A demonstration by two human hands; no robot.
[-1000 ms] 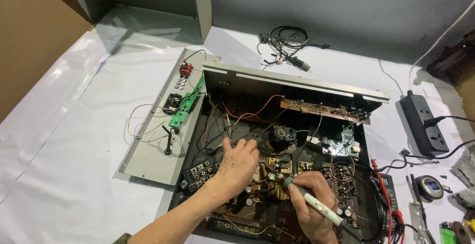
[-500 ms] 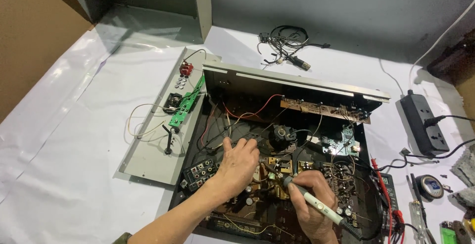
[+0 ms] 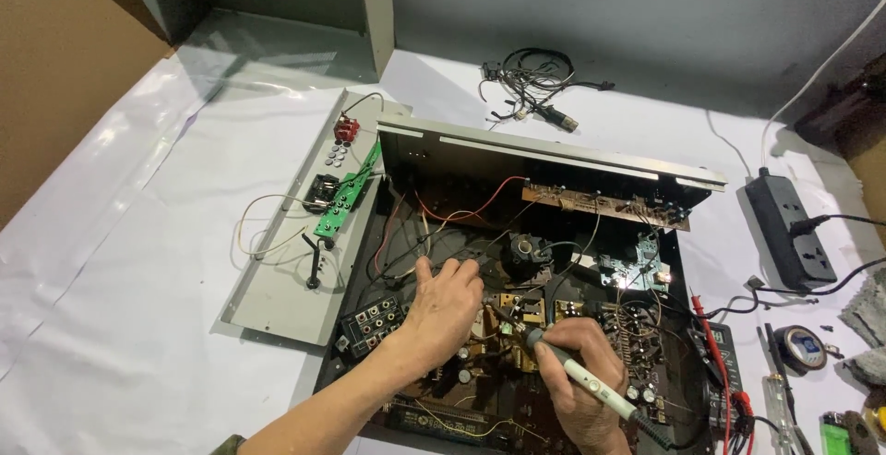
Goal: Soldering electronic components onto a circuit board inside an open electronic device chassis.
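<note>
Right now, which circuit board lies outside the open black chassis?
The small green circuit board, lying on the detached grey metal panel left of the chassis; the brown boards sit inside.

Inside the open chassis (image 3: 554,155) little room is left: wires (image 3: 443,224) cross its far left part and a black component (image 3: 523,254) stands mid-way. The near centre is occupied by the left hand (image 3: 443,312) and the right hand (image 3: 577,386). Open white sheet (image 3: 138,261) is found to the left, beyond the detached panel (image 3: 295,261).
</note>
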